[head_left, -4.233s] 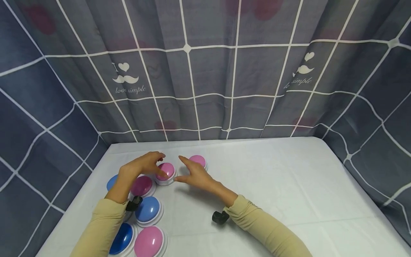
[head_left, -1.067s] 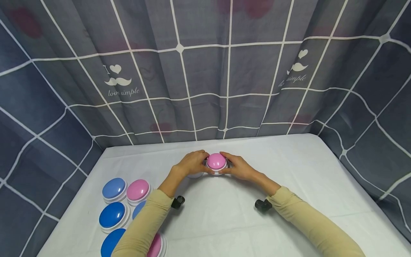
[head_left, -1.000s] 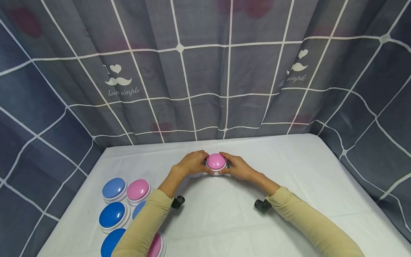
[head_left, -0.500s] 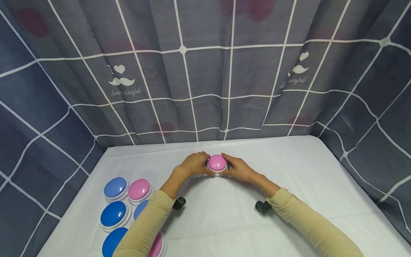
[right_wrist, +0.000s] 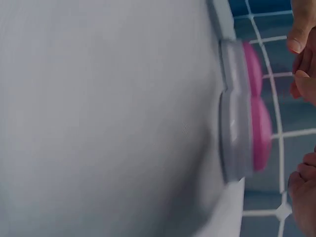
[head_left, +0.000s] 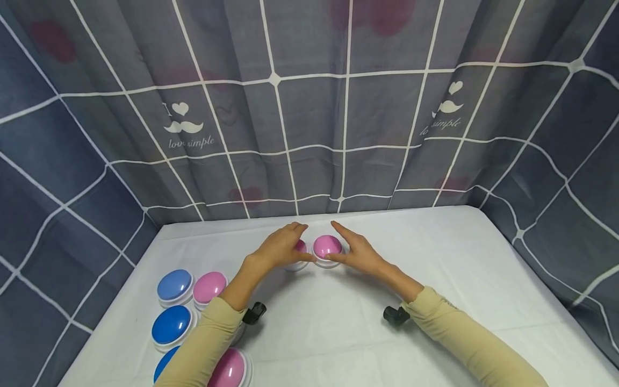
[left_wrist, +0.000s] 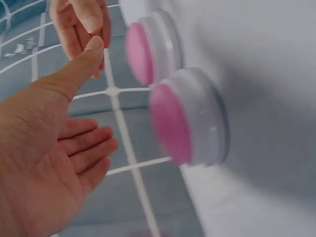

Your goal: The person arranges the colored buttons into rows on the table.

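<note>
Two round pink dome push buttons with white bases stand side by side near the table's back edge: the right one [head_left: 327, 246] and the left one [head_left: 301, 247], partly hidden behind my left hand [head_left: 280, 248]. That hand has its thumb and fingers spread, holding nothing; in the left wrist view the pink button [left_wrist: 170, 123] sits apart from its fingers. On the other side, my right hand [head_left: 358, 251] is spread around the right button, its thumb overlapping the dome's lower edge in the head view. The pair also shows in the right wrist view, the nearer button [right_wrist: 259, 133] below the other.
At the left of the white table [head_left: 377, 333] stand more buttons: a light blue one [head_left: 174, 285], a pink one [head_left: 210, 286], a dark blue one [head_left: 171, 324] and another pink one [head_left: 228, 368], some partly behind my left sleeve. A grey checked curtain [head_left: 314, 118] rises behind the table.
Two pink buttons that stood apart about four seconds ago now stand side by side. Both hands moved right, gripped the right one, then let go; the left hand has drawn back slightly to the left.
</note>
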`<action>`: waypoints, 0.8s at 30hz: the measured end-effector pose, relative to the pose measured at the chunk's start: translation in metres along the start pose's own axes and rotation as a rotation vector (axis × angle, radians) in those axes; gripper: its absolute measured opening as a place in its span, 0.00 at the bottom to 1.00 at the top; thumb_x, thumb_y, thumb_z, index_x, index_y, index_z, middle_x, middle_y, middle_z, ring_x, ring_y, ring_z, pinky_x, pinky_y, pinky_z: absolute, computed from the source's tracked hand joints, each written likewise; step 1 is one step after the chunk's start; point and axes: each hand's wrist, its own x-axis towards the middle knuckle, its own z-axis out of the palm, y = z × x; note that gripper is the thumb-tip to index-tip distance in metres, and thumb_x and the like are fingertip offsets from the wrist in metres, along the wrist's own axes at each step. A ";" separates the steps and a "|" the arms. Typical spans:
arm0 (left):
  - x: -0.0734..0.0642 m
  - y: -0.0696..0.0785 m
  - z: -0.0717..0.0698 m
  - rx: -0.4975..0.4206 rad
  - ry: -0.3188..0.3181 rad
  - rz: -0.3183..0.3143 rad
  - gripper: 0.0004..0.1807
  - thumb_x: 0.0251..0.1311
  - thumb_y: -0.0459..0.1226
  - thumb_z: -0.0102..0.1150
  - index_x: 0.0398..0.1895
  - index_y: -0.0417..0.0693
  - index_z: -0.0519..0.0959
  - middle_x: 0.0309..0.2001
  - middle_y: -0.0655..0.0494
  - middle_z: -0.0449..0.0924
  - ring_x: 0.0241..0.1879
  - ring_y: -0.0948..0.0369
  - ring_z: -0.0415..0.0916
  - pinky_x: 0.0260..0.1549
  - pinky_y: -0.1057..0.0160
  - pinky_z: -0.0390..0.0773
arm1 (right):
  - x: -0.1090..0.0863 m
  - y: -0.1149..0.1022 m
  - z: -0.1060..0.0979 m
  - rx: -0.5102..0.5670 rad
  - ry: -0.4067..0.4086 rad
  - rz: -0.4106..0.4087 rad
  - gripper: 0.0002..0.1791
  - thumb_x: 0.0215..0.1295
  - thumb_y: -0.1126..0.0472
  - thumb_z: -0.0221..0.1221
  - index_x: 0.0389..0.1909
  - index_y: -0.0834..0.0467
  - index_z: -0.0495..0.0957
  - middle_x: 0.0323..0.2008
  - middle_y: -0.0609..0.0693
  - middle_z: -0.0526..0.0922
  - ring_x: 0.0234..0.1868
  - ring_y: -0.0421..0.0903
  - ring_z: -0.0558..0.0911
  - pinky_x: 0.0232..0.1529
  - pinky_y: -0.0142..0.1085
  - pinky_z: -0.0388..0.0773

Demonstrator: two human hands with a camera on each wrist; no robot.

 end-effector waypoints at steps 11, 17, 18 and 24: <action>-0.080 0.017 -0.051 0.021 0.138 -0.059 0.48 0.46 0.58 0.75 0.67 0.42 0.70 0.62 0.47 0.73 0.62 0.48 0.71 0.59 0.43 0.71 | -0.004 -0.061 0.011 0.140 -0.032 -0.083 0.48 0.57 0.51 0.72 0.76 0.55 0.59 0.73 0.50 0.63 0.70 0.50 0.66 0.66 0.50 0.65; -0.135 0.015 -0.061 0.082 0.147 -0.100 0.44 0.46 0.60 0.73 0.62 0.42 0.75 0.57 0.49 0.77 0.55 0.49 0.77 0.52 0.44 0.76 | -0.015 -0.090 0.026 0.160 -0.127 -0.133 0.48 0.58 0.48 0.71 0.76 0.55 0.59 0.73 0.46 0.62 0.73 0.43 0.61 0.70 0.45 0.60; -0.146 0.015 -0.062 0.086 0.148 -0.111 0.44 0.46 0.61 0.72 0.61 0.43 0.76 0.56 0.50 0.78 0.54 0.49 0.77 0.51 0.44 0.77 | -0.017 -0.094 0.029 0.160 -0.146 -0.137 0.48 0.58 0.47 0.71 0.76 0.54 0.58 0.73 0.45 0.61 0.73 0.42 0.60 0.70 0.44 0.59; -0.196 0.018 -0.056 0.074 0.145 -0.196 0.43 0.42 0.64 0.73 0.56 0.46 0.79 0.51 0.54 0.80 0.52 0.51 0.78 0.49 0.44 0.78 | -0.035 -0.116 0.047 0.132 -0.216 -0.254 0.48 0.59 0.47 0.70 0.76 0.56 0.58 0.73 0.47 0.63 0.72 0.42 0.62 0.69 0.40 0.61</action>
